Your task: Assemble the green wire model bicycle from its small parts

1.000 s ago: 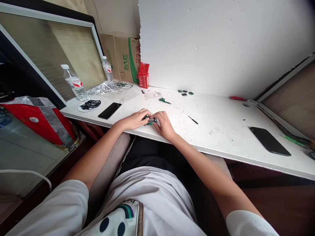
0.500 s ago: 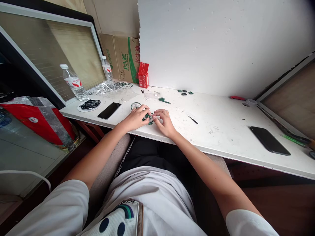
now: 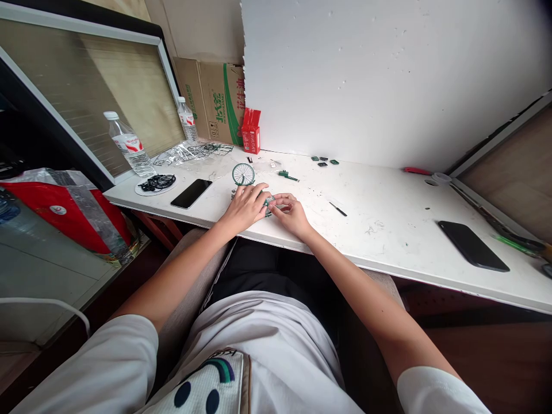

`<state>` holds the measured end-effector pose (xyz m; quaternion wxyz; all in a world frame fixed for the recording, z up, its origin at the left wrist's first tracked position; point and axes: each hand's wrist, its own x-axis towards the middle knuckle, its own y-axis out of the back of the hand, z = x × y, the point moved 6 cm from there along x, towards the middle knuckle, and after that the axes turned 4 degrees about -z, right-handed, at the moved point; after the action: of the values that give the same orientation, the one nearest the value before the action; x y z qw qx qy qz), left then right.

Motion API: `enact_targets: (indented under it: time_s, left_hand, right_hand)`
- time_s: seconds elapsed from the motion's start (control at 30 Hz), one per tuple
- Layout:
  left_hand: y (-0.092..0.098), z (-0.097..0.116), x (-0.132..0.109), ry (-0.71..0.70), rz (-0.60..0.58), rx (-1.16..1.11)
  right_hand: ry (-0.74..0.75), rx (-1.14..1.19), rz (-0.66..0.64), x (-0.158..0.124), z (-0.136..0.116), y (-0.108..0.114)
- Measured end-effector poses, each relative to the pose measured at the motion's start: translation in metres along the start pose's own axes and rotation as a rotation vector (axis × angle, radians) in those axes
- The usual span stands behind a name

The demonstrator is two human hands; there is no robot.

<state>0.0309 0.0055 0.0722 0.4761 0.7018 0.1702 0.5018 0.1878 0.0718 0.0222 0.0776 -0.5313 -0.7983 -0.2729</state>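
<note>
A small green model bicycle (image 3: 244, 174) is between my hands near the table's front edge. One spoked wheel shows beyond my left hand; the other is mostly covered by my fingers. My left hand (image 3: 246, 208) is curled over the bicycle's middle, its fingers closed on it. From the right, my right hand (image 3: 292, 214) pinches at the near wheel (image 3: 268, 211) with thumb and fingertips. Whatever small part lies in that pinch is hidden. Past the hands, a green piece (image 3: 288, 175) rests on the white table.
Left are a phone (image 3: 191, 194), a plate of black parts (image 3: 156, 184) and water bottles (image 3: 129, 146). A red box (image 3: 250, 132) stands behind. Several dark green pieces (image 3: 322, 161) lie at the back. A thin dark tool (image 3: 338, 209) and another phone (image 3: 473, 246) are right.
The bicycle has tilted, and its far wheel now stands higher and shows more fully. My left hand has shifted slightly right and lies flatter over it; my right hand has moved slightly right.
</note>
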Motion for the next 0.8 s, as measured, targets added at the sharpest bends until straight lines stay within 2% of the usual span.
enact_targets:
  time_s: [0.3,0.4,0.5,0.7,0.73,0.8]
  left_hand:
    - [-0.003,0.005,-0.001,-0.006,0.030,-0.014]
    - [-0.002,0.007,-0.001,-0.015,0.058,-0.016]
    - [0.005,0.007,-0.001,-0.027,0.121,-0.034]
    - [0.021,-0.002,-0.006,0.020,0.349,-0.112]
    - [0.021,-0.004,-0.008,0.027,0.366,-0.140]
    - [0.013,-0.006,-0.009,0.042,0.321,-0.246]
  right_hand:
    - [-0.012,0.012,0.019,0.000,-0.003,0.000]
    - [-0.041,0.114,-0.018,-0.001,-0.007,0.000]
    - [-0.144,0.272,-0.052,0.000,-0.004,-0.001]
    - [-0.309,0.496,0.054,0.001,0.007,0.007]
    - [-0.319,0.527,0.081,0.001,0.008,0.009]
    - [-0.334,0.568,0.136,0.001,0.011,0.011]
